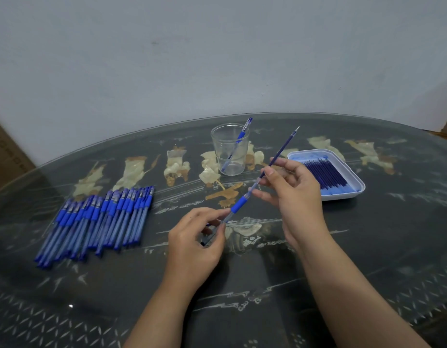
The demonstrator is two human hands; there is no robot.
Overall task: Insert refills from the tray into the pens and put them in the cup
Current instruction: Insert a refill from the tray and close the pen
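Head view: left hand (196, 237) pinches a pen barrel (236, 205); right hand (290, 189) fingertips pinch a refill (280, 151) half inside it.

Dark round desk (267, 272) under a glass top, pale inlaid figures across the surface. Left side: row of blue pens (96, 222) lying side by side, touching. Far centre: clear cup (230, 150) upright, one pen inside leaning on the rim. Right: white tray (353, 177) holding dark blue refills (326, 173) in a row.
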